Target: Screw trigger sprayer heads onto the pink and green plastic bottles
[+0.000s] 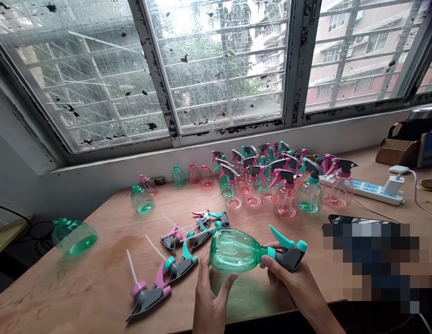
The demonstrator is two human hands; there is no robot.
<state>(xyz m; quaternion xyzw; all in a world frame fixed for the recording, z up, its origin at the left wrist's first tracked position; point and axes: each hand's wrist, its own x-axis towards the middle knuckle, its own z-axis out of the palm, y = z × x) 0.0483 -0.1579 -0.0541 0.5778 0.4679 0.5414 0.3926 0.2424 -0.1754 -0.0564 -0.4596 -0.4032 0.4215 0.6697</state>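
Observation:
A translucent green spray bottle [235, 250] lies on its side in the air between my hands, its base to the left. My left hand [212, 297] cups the base end, with the thumb below and some fingers hidden behind the plastic. At the neck, my right hand [292, 283] pinches the teal collar of a grey spray head [288, 255], which sits on the bottle's mouth. Its teal trigger points up. To the left lie several loose spray heads, among them a pink-and-grey one [146, 297] and a teal-and-grey one [181, 266], with thin white tubes.
Bottles with spray heads [285, 199] stand grouped at the back. Bottles without heads, such as a green one [74, 236], stand at the left and along the wall. A power strip [369, 190] lies at right, near a dark phone [358, 219] and a brown holder [396, 150].

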